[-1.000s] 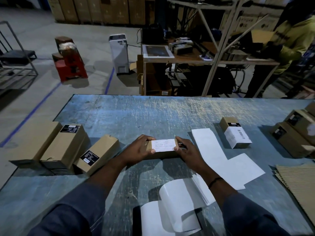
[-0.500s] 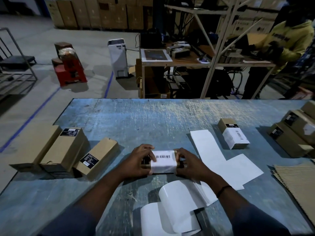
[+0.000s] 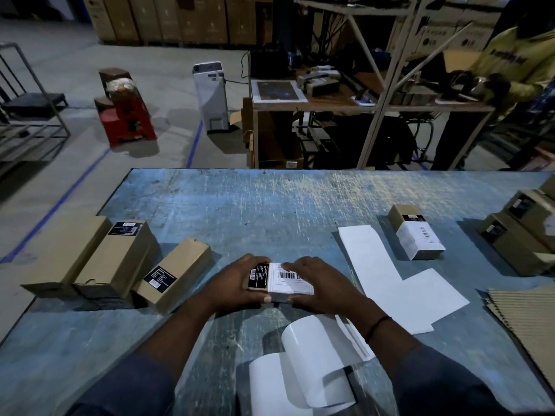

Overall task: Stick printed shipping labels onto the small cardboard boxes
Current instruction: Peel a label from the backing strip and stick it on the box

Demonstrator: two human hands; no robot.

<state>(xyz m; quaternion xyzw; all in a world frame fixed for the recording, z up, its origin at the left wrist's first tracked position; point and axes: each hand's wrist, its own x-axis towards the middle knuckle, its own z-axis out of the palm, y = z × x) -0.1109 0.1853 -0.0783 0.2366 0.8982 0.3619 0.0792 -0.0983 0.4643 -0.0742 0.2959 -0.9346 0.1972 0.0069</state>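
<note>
A small cardboard box [image 3: 260,277] lies on the blue table [image 3: 240,211] in front of me, with a white barcode shipping label [image 3: 289,282] wrapped over its top and near side. My left hand [image 3: 237,285] grips the box's left end. My right hand [image 3: 318,283] lies on the right end, fingers flat on the label. Three unlabelled brown boxes [image 3: 117,259] with black stickers sit at the left. A labelled box [image 3: 416,232] rests at the right. More brown boxes [image 3: 516,235] stand at the far right edge.
White label backing sheets [image 3: 390,280] lie right of my hands, and curled backing paper [image 3: 306,364] lies near the front edge. Corrugated cardboard [image 3: 528,322] sits at the lower right. Beyond the table stand a cluttered workbench [image 3: 330,100], a person in yellow [image 3: 516,64], and a red stool [image 3: 126,115].
The box has been turned in my hands so the barcode label faces up. My right hand moved onto the label, and both hands shifted slightly nearer to me.
</note>
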